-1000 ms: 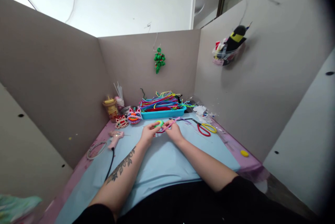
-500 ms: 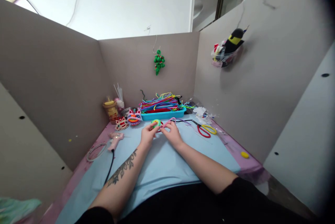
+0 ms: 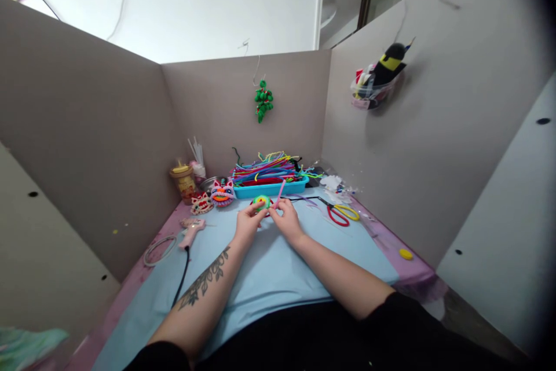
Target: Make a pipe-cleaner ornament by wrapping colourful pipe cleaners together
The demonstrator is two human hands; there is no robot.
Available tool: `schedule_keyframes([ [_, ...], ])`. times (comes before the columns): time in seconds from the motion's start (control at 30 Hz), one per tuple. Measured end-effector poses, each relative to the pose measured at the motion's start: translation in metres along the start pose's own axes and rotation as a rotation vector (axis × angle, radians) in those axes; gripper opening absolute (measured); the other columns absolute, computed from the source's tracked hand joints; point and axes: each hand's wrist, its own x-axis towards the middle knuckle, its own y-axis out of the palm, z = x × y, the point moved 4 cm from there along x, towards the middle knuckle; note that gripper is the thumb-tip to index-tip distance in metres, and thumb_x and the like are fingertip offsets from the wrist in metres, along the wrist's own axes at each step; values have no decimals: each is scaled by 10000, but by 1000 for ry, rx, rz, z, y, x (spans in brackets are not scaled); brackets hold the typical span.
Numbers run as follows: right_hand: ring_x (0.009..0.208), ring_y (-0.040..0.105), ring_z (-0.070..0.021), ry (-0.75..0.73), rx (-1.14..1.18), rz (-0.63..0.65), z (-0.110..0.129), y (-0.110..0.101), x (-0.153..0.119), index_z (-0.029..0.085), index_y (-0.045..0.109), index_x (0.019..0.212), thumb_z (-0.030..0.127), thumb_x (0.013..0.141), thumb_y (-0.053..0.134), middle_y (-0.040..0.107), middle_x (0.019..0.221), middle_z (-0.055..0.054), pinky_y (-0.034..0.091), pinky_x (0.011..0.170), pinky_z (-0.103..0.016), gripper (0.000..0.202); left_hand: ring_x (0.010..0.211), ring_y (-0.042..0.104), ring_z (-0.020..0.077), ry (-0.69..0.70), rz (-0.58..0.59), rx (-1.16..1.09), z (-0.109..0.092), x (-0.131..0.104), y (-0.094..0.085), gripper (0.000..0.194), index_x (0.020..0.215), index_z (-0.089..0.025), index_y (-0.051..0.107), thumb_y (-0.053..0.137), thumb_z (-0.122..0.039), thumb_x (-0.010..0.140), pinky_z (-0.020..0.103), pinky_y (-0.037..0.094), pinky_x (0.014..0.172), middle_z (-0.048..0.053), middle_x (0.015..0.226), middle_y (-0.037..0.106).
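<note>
I watch two hands at work: the left [image 3: 250, 223] pinches one round green-and-yellow piece [image 3: 262, 199], the right [image 3: 286, 221] grips one pink stem [image 3: 281, 192] beside it — both before one blue tray [image 3: 256, 192]. Nearby I count two animal heads [image 3: 223, 193], one glue gun [image 3: 191, 233], one pair of scissors [image 3: 340, 215].

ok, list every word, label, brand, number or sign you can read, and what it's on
No text readable in this view.
Cup: printed pattern, too small and blurred to tell if it includes words.
Hanging holder: items in it too small to read.
Glue gun: no lettering can be made out.
Green and yellow piece in the left hand: no lettering visible.
</note>
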Motion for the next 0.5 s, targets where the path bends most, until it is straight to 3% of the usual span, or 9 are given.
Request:
schedule_keyframes([
  [0.27,830,552,-187,-21,-25,-13,1,-3,1,203,615,665,243,740,586,569,796,-36,425,813,-317,90,412,410,54,-15,46,-16,5,2,0,510,1005,-98,691,766,-362,575,186,313,368,20,603,643],
  [0.5,767,530,-181,-71,-120,62,2,1,-1,208,601,717,235,756,567,593,736,-16,412,735,-302,58,409,382,40,-33,48,-25,4,3,0,541,1014,-88,688,774,-371,561,180,306,377,10,589,628],
])
